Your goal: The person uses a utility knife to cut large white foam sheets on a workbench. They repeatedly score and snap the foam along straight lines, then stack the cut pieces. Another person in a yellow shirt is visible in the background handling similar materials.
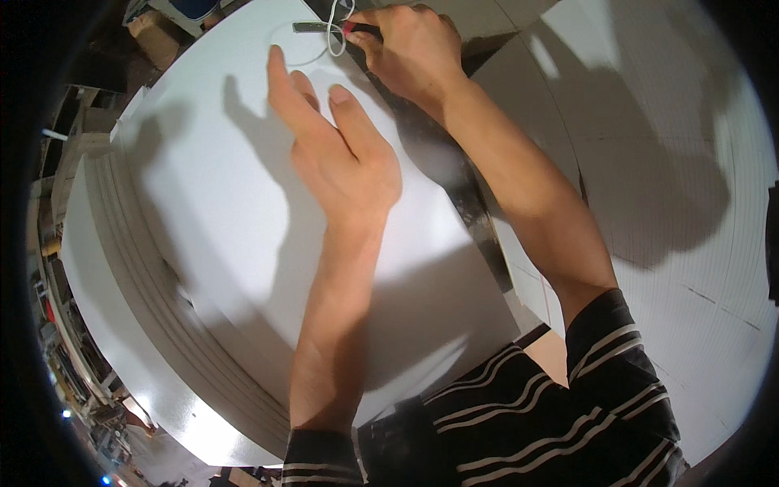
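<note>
At the top of the view my right hand [418, 53] is closed round the dark and red handle of a knife-like tool [312, 28]. Its flat, grey metal blade points left over the far edge of a large white sheet [219, 178]. A thin white cord [336, 40] loops around the tool beside my fingers. My left hand [345, 154] is held over the white sheet with its fingers apart and nothing in it. Its shadow falls on the sheet, and I cannot tell whether the fingertips touch the surface.
Several layered board edges [154, 268] curve along the left of the white sheet. A tall stack of pale sheets [690, 268] stands to the right, past a dark gap [442, 158]. Cluttered shelving and small items [73, 357] lie at the far left. A brown carton [154, 36] is at upper left.
</note>
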The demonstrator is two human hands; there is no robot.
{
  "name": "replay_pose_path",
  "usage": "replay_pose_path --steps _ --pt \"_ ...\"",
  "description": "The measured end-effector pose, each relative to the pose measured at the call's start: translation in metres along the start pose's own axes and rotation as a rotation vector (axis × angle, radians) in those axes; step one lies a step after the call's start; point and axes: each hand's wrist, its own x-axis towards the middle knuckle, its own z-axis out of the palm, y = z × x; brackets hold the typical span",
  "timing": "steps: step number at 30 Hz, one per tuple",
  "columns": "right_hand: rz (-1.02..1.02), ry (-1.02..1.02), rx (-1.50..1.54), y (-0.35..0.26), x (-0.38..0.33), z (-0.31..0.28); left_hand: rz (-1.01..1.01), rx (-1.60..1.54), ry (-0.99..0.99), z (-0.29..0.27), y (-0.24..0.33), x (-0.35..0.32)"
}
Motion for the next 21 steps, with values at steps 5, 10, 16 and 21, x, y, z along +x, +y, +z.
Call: replay_pose_path --steps 5,10,16,21 --pt "0.036 -0.097 0.067 -0.006 0.038 0.007 0.018 -0.024 -0.008 0.001 -0.006 -0.001" --pt "0.002 -0.063 0.113 -0.015 0.060 0.011 0.018 -0.010 -0.052 -0.002 -0.007 0.000" --pt "0.020 -0.031 0.111 -0.018 0.080 0.023 0.007 -0.048 -0.058 -0.002 -0.005 0.000" --pt "0.041 -0.079 0.001 -0.021 0.100 0.031 0.051 0.029 -0.048 -0.001 -0.006 0.000"
